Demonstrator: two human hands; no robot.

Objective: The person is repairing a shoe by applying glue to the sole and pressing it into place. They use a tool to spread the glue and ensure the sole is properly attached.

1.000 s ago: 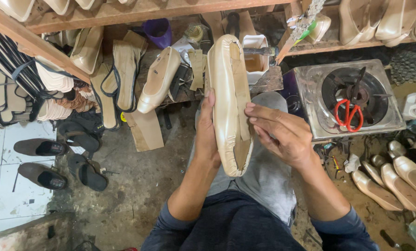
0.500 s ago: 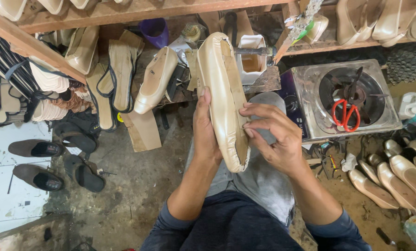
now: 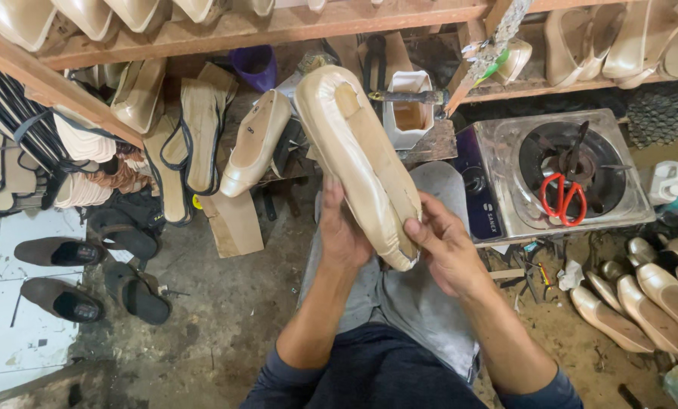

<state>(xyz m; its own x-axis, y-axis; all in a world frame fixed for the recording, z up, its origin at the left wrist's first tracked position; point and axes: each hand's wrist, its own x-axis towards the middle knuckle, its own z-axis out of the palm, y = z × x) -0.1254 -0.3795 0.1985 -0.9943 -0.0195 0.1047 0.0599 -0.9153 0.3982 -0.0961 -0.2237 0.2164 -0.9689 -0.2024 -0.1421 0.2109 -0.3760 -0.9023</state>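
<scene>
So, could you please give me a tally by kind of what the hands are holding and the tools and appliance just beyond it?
Beige shoe, held by the left hand and the right hand: 1
Steel gas stove: 1
Red-handled scissors on the stove: 1
Hammer: 1
Total: 4

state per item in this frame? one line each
shoe: sole up, held in both hands
left hand: gripping the shoe's side
right hand: thumb pressing the heel edge
scissors: closed, lying on the stove
stove: no flame visible
white cup: upright, open
</scene>
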